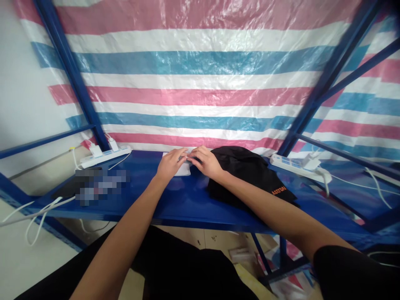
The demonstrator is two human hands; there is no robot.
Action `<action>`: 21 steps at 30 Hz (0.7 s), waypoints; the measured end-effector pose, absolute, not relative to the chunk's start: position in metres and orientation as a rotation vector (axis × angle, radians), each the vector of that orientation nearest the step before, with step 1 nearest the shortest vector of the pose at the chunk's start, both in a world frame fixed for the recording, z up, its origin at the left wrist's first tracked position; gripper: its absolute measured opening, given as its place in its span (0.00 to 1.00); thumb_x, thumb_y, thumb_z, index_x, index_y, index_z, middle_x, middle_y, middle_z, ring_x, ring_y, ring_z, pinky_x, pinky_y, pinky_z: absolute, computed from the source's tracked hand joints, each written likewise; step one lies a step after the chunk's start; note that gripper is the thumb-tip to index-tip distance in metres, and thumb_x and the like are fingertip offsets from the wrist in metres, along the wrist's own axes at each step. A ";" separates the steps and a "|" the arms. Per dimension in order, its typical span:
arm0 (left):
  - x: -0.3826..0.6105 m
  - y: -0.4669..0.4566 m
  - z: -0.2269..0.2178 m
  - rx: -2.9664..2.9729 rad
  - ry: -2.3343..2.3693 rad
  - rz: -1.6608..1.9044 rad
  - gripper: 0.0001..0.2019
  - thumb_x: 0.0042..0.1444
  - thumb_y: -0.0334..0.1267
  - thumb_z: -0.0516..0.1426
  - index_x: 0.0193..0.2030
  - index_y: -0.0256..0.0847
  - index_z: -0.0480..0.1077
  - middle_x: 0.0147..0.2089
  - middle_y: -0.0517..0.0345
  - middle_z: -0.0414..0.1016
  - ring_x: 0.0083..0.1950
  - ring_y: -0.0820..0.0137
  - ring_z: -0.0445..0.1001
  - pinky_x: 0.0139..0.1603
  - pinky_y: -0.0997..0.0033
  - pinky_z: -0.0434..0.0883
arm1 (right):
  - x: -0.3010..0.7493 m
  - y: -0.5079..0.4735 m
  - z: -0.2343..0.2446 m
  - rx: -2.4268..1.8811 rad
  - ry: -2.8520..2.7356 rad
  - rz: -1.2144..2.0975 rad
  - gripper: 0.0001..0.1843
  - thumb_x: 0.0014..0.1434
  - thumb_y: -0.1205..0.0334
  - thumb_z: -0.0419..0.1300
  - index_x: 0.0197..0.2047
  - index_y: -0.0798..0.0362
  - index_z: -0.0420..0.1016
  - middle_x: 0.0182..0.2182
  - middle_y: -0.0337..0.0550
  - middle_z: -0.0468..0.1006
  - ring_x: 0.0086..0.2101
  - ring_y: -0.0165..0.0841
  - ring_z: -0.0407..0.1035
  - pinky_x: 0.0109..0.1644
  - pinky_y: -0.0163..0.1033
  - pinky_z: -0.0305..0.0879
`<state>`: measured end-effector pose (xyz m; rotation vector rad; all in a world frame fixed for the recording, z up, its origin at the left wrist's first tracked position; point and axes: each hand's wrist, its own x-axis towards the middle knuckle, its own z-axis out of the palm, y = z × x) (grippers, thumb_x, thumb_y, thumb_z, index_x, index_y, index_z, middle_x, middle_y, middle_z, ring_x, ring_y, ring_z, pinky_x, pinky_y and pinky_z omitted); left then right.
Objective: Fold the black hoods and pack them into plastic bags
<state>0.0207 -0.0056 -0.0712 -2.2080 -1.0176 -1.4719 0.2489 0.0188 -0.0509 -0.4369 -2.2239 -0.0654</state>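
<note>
Both my hands rest on a small white folded thing (184, 168) that lies at the back middle of the blue shelf (175, 200). My left hand (170, 163) lies over its left part with fingers stretched towards the right. My right hand (204, 161) meets it from the right, its fingers curled down onto the white thing's top edge. A black garment (250, 173) with orange lettering lies just right of my right hand, under my right forearm.
A white power strip (104, 155) with plugs lies at the back left, another power strip (296, 164) at the right. A blurred-out dark object (100, 185) sits on the left. White cables hang off the left edge. A striped tarp (200, 75) hangs behind; blue frame bars slant at both sides.
</note>
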 end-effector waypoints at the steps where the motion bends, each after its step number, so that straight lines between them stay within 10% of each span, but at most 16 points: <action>1: 0.021 -0.006 -0.071 -2.219 -1.031 -1.463 0.12 0.75 0.39 0.61 0.62 0.46 0.76 0.50 0.54 0.89 0.56 0.62 0.87 0.64 0.60 0.79 | 0.249 0.018 -0.050 -0.449 -2.238 -0.074 0.14 0.80 0.52 0.57 0.58 0.46 0.81 0.50 0.52 0.82 0.52 0.47 0.74 0.60 0.55 0.74; 21: -0.007 0.001 -0.063 -2.053 -1.496 -1.799 0.07 0.66 0.45 0.67 0.42 0.46 0.83 0.42 0.57 0.89 0.41 0.63 0.86 0.50 0.64 0.81 | 0.309 0.072 -0.054 -0.782 -2.240 0.046 0.11 0.77 0.56 0.54 0.48 0.52 0.74 0.42 0.51 0.81 0.39 0.43 0.76 0.49 0.48 0.75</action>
